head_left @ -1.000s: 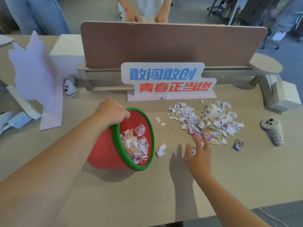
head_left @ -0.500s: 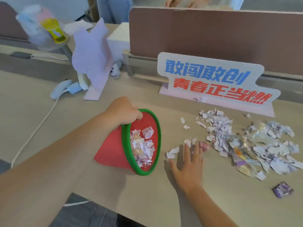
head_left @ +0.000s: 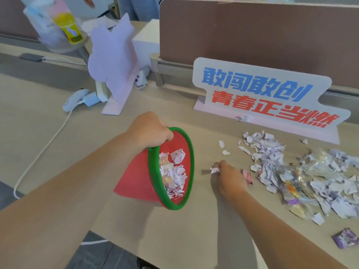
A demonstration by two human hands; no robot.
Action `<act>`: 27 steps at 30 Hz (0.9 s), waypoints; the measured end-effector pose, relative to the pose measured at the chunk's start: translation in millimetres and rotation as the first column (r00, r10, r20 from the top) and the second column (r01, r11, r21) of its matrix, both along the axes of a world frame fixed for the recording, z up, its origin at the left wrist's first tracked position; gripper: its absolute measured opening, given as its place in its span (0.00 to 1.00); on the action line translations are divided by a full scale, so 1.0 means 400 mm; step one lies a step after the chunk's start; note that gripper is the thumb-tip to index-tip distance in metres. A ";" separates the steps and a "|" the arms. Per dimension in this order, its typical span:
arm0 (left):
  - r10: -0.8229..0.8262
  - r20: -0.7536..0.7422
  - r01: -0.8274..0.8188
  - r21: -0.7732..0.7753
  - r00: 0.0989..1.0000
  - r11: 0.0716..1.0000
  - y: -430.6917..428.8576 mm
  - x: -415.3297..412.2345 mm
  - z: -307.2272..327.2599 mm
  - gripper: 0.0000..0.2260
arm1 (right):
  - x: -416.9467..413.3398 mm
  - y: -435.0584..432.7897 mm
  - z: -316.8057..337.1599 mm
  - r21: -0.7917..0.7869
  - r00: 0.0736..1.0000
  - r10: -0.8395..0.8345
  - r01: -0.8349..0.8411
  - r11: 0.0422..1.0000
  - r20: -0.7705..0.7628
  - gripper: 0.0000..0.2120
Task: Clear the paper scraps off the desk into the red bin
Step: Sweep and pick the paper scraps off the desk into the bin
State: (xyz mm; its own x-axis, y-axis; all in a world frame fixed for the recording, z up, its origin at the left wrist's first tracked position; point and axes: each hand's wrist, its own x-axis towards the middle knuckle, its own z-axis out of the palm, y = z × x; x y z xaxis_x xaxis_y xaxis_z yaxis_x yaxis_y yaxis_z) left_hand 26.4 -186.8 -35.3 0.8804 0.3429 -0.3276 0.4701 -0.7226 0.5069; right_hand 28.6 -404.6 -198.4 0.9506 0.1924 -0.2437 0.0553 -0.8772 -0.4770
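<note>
**Scraps going into tilted bin**

Centre-left of frame: left hand [head_left: 150, 129] closed on green rim of red plastic bin [head_left: 136, 179], tipped w/ mouth facing right, part-filled w/ scraps. Centre: right hand [head_left: 230, 176] on beige desk [head_left: 58, 136], fingers pinched on small white scrap [head_left: 214, 169]. Right: torn white/purple paper scraps pile [head_left: 303, 175].

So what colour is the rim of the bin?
Green, around the red bin; the rim shows clearly in the head view.
</note>
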 end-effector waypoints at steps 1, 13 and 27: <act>-0.008 0.007 0.008 -0.007 1.000 1.000 0.001 0.003 0.000 0.09 | 0.004 0.003 0.030 0.073 0.994 -0.105 0.108 0.991 -0.038 0.06; -0.079 0.062 0.084 -0.083 0.995 0.993 -0.037 0.063 0.029 0.11 | -0.059 0.203 0.236 0.450 0.987 0.152 -0.161 0.879 0.057 0.19; -0.179 0.061 0.179 -0.004 0.982 0.984 -0.056 0.089 0.029 0.12 | -0.036 -0.042 0.123 0.440 0.763 -0.645 0.595 0.672 -0.046 0.10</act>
